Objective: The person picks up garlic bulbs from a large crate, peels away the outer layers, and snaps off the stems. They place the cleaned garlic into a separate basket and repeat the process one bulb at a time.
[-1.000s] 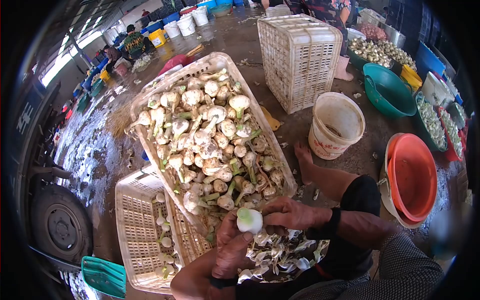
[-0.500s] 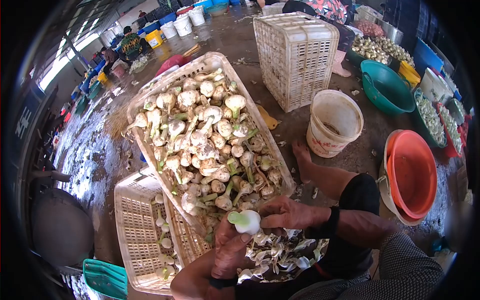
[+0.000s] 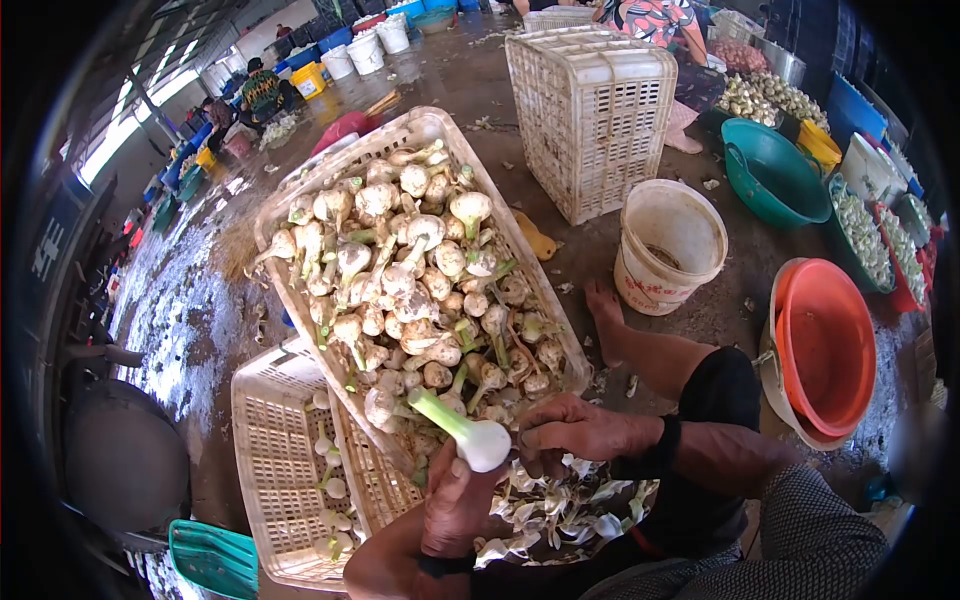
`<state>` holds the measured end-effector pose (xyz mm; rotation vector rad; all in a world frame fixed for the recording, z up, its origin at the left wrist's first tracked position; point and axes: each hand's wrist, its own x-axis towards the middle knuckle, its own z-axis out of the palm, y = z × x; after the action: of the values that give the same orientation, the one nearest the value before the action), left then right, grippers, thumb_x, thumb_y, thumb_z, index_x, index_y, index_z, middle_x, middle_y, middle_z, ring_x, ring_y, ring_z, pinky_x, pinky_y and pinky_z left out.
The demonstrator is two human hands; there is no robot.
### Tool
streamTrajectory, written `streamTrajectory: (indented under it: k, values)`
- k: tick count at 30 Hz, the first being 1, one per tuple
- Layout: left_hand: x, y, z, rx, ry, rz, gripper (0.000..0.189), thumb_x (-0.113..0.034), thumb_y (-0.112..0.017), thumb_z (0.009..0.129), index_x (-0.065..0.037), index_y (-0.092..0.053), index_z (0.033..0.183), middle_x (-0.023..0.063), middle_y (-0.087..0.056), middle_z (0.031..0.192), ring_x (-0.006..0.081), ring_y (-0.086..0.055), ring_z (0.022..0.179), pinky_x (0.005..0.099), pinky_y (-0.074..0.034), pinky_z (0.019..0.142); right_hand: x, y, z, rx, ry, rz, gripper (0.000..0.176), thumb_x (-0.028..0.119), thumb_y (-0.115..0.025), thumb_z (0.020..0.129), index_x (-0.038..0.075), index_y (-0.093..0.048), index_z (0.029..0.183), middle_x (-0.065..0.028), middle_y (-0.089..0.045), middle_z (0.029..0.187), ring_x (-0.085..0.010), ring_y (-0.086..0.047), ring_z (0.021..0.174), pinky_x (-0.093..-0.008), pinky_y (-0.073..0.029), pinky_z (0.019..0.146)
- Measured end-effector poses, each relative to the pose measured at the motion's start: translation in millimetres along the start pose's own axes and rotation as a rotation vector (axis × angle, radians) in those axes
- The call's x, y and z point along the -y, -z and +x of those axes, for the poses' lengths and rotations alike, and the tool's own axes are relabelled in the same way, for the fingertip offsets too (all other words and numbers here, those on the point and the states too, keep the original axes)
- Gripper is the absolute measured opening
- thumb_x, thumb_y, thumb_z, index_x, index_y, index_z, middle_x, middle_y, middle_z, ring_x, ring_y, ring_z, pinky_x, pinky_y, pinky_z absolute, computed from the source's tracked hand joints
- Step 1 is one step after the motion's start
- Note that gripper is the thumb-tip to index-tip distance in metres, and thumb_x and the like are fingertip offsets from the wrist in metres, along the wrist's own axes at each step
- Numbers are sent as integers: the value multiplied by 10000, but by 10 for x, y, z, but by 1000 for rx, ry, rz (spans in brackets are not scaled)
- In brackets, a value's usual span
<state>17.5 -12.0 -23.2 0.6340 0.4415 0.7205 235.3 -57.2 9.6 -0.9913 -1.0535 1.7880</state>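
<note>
My left hand (image 3: 458,505) grips a peeled white garlic bulb (image 3: 484,447), whose green stem points up and to the left. Close to the bulb's right side is my right hand (image 3: 585,432), its fingers curled together in a pinch; whatever may be between them is hidden. Just beyond both hands, a tilted white crate (image 3: 533,272) is heaped with unpeeled, soil-stained garlic (image 3: 400,262). Below my hands lies a pile of garlic skins (image 3: 590,515). Peeled bulbs with stems (image 3: 333,488) lie in a lower crate (image 3: 268,450) to the left.
A white bucket (image 3: 640,270) stands near my bare foot, with an upended crate (image 3: 590,130) behind it. Red basins (image 3: 825,340) and a green basin (image 3: 770,180) are on the right. A green plastic scoop (image 3: 212,560) lies at lower left. Other people sit farther back.
The garlic bulb has turned in my left hand, so its stem now shows at full length toward the upper left. My right hand has come slightly away from the bulb.
</note>
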Motion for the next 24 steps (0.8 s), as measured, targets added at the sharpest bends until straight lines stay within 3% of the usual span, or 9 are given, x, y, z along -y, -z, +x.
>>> streamTrajectory:
  k: [1,5,9,10,13,16,18,20,24]
  values:
    - [15,27,-6,-23,0,-84,713,-405,-762,785,0,-485,1302,141,-599,1197,281,-589,1099,423,-464,968,9,4,0,-2,-6,-28,263,241,-551,951,16,-653,861,-45,-647,684,-96,-603,536,-237,-482,498]
    - [-343,-55,11,-43,-378,-147,711,-469,-734,814,8,-492,1282,214,-618,1168,309,-647,1001,445,-548,869,-128,65,53,-29,-45,-118,294,263,-543,960,19,-638,828,-31,-631,674,-93,-590,537,-238,-470,491]
    - [-921,194,-194,32,-772,-389,675,-490,-607,915,31,-463,1320,203,-612,1181,247,-637,936,393,-554,827,-215,107,119,-70,-34,-250,309,272,-541,961,20,-628,804,-26,-619,668,-93,-585,554,-248,-468,502]
    - [-954,175,-272,-57,-815,-380,678,-490,-579,933,29,-448,1350,194,-601,1212,212,-619,920,352,-542,795,-231,116,149,-90,-13,-332,299,264,-551,952,15,-628,807,-38,-622,667,-99,-591,564,-258,-476,511]
    - [-959,163,-312,187,-737,-217,692,-511,-572,931,11,-447,1367,176,-590,1248,192,-604,921,321,-521,769,-410,205,269,-105,103,-618,274,250,-580,919,2,-622,809,-82,-633,675,-147,-626,594,-312,-492,534]
    - [-826,72,-305,147,-642,-131,673,-557,-534,932,-24,-481,1339,160,-631,1187,192,-618,867,312,-514,731,-463,303,466,-321,279,-830,251,231,-606,880,-6,-627,799,-126,-649,710,-211,-657,633,-357,-506,567]
    - [-741,-3,-302,26,-580,-57,654,-583,-506,932,-46,-508,1305,157,-668,1099,212,-630,812,340,-518,695,-259,369,547,-454,63,-720,207,199,-608,864,-4,-645,878,-139,-662,736,-252,-667,648,-364,-513,583]
    - [-702,11,-309,9,-567,-27,646,-580,-505,933,-45,-515,1294,158,-666,1098,224,-630,811,352,-519,695,-514,753,908,-664,474,-1068,236,163,-620,833,-6,-635,997,-168,-657,753,-287,-667,688,-384,-518,609]
    - [-705,25,-350,-33,-568,22,627,-568,-486,946,-34,-522,1273,161,-664,1082,258,-626,835,384,-523,703,-202,886,1307,-722,368,-922,260,133,-620,803,-16,-629,1015,-210,-657,791,-326,-653,734,-419,-513,632]
